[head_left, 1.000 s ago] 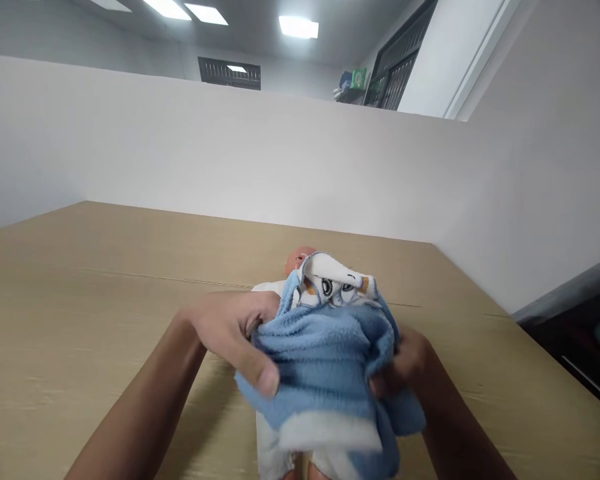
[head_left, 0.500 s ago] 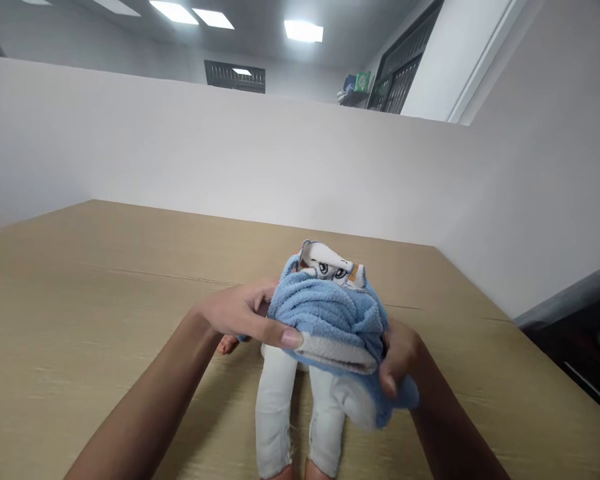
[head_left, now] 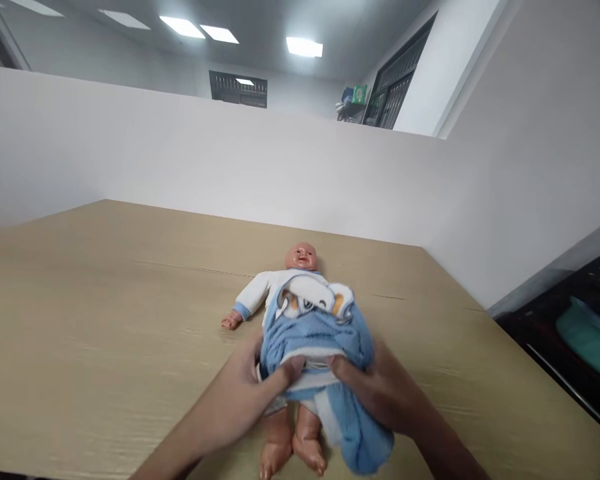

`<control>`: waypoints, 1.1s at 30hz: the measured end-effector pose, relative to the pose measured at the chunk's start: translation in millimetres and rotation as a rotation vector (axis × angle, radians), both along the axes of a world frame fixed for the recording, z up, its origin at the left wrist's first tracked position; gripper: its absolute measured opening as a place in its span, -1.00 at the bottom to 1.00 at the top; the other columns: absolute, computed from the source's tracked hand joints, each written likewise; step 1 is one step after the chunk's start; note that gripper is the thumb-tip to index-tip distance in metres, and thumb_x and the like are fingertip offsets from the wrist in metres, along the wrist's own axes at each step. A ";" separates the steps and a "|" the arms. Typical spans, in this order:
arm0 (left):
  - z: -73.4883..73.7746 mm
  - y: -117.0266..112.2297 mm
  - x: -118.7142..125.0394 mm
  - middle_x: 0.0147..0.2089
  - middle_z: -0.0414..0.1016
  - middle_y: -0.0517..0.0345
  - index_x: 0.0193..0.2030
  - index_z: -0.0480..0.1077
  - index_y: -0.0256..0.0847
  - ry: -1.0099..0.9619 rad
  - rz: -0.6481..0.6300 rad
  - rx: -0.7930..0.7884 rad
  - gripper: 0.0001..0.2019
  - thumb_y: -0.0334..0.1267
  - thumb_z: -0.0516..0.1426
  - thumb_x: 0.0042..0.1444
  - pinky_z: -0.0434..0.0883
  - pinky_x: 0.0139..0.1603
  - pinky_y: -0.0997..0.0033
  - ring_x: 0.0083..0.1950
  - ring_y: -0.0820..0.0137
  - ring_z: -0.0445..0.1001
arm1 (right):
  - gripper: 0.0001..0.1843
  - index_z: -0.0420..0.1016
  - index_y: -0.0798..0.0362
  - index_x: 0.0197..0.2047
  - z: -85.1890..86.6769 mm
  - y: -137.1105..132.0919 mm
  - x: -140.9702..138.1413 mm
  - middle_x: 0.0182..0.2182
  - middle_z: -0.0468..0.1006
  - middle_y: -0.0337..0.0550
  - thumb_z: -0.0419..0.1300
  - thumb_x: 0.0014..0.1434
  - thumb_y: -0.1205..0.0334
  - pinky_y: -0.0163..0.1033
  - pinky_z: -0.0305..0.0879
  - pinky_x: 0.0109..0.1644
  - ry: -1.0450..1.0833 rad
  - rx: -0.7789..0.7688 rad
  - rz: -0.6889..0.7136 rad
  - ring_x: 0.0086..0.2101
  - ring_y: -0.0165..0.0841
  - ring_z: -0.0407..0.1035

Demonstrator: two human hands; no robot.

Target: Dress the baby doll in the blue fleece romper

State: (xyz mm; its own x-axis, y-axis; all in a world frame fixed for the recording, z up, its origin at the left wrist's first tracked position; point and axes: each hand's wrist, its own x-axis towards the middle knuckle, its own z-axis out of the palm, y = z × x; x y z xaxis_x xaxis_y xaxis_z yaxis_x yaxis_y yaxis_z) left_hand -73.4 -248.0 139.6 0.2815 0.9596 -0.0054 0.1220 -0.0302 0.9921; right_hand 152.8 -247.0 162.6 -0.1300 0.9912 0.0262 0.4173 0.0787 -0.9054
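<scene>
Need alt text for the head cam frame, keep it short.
Both hands, left hand and right hand, grip a bunched blue garment over the middle of a baby doll. The doll lies face up on a wooden table, head away from the camera and bare feet nearest. A white partition stands behind the table.

Bare forearms, left hand (head_left: 253, 390), right hand (head_left: 380, 393).

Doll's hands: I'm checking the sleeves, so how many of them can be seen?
1. The doll's hand rests on the table, picture left, beyond its white sleeve. The other may be hidden under the blue garment.
</scene>
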 end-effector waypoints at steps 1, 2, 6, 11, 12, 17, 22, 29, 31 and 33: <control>-11.2 -13.7 0.4 0.13 0.68 -0.14 0.20 0.55 -0.28 -0.004 0.018 -0.024 -0.44 0.15 0.26 0.29 0.60 0.17 0.17 0.12 0.03 0.65 | -0.65 0.63 0.06 -0.01 -2.3 -10.8 -2.3 -0.11 0.72 -0.06 0.30 0.17 0.09 -0.06 0.55 0.09 -0.018 0.002 0.040 -0.05 -0.10 0.60; -22.8 -26.1 0.6 0.13 0.68 -0.14 0.20 0.56 -0.28 -0.007 0.035 -0.049 -0.43 0.16 0.25 0.30 0.60 0.17 0.16 0.13 0.02 0.65 | -0.70 0.64 0.04 -0.05 -5.5 -20.0 -4.7 -0.15 0.72 -0.10 0.28 0.17 0.16 -0.11 0.55 0.03 -0.028 0.001 0.080 -0.11 -0.15 0.60; -64.8 -59.8 -0.5 0.23 0.64 -0.10 0.22 0.55 -0.23 0.041 0.079 -0.109 -0.43 0.21 0.18 0.34 0.53 0.31 0.16 0.29 0.00 0.57 | -0.74 0.61 0.01 -0.11 -27.9 -38.4 -14.5 -0.19 0.71 -0.19 0.24 0.10 0.33 -0.20 0.50 -0.06 -0.080 -0.024 0.148 -0.22 -0.25 0.57; -93.8 -70.3 -4.1 0.16 0.68 -0.10 0.15 0.55 -0.21 0.224 0.135 -0.068 -0.46 0.20 0.18 0.29 0.54 0.20 0.12 0.19 -0.04 0.62 | -0.72 0.58 0.00 -0.11 -61.2 -39.5 -25.3 -0.13 0.69 -0.14 0.27 0.07 0.33 -0.16 0.43 0.02 -0.201 0.035 0.101 -0.14 -0.20 0.54; -98.1 -69.3 -5.3 0.13 0.69 -0.11 0.12 0.55 -0.22 0.258 0.149 -0.061 -0.48 0.17 0.17 0.28 0.53 0.18 0.11 0.17 -0.06 0.63 | -0.74 0.56 0.00 -0.13 -66.3 -39.4 -27.4 -0.16 0.68 -0.14 0.27 0.06 0.34 -0.16 0.42 0.00 -0.229 0.047 0.093 -0.15 -0.20 0.54; -121.5 -56.1 -11.3 0.15 0.65 -0.17 0.20 0.46 -0.26 0.285 0.182 -0.012 -0.47 0.13 0.06 0.35 0.47 0.19 0.09 0.17 -0.05 0.60 | -0.72 0.55 -0.01 -0.12 -85.7 -37.4 -35.6 -0.19 0.66 -0.12 0.28 0.04 0.36 -0.16 0.41 -0.01 -0.315 0.102 0.039 -0.15 -0.17 0.52; -133.9 -38.5 -14.5 0.17 0.63 -0.12 0.36 0.32 -0.22 0.254 0.172 0.011 -0.44 0.12 0.00 0.42 0.46 0.14 0.13 0.14 0.02 0.60 | -0.69 0.57 -0.01 -0.07 -103.5 -27.9 -37.4 -0.16 0.66 -0.09 0.30 0.07 0.31 -0.13 0.41 0.03 -0.334 0.129 -0.020 -0.14 -0.15 0.53; -122.3 -3.0 -15.1 0.21 0.61 -0.13 0.32 0.37 -0.21 0.309 0.196 0.064 -0.52 -0.03 0.05 0.37 0.42 0.20 0.12 0.20 0.01 0.57 | -0.75 0.60 0.02 -0.10 -103.2 8.5 -42.0 -0.16 0.69 -0.10 0.30 0.11 0.26 -0.16 0.38 0.00 -0.299 0.136 -0.054 -0.15 -0.18 0.55; -116.8 1.9 -16.8 0.17 0.63 -0.15 0.28 0.40 -0.24 0.325 0.189 0.035 -0.53 -0.04 0.05 0.36 0.45 0.16 0.11 0.16 -0.01 0.59 | -0.79 0.61 0.03 -0.12 -93.3 15.1 -43.9 -0.17 0.70 -0.11 0.28 0.15 0.26 -0.19 0.37 -0.05 -0.284 0.114 -0.020 -0.18 -0.21 0.54; -113.7 0.1 -20.5 0.22 0.61 -0.19 0.29 0.39 -0.27 0.282 0.179 0.001 -0.51 -0.03 0.07 0.35 0.45 0.20 0.10 0.20 -0.01 0.58 | -0.83 0.60 0.03 -0.15 -82.3 15.3 -45.1 -0.21 0.70 -0.14 0.26 0.17 0.25 -0.21 0.35 -0.11 -0.272 0.069 0.051 -0.24 -0.26 0.52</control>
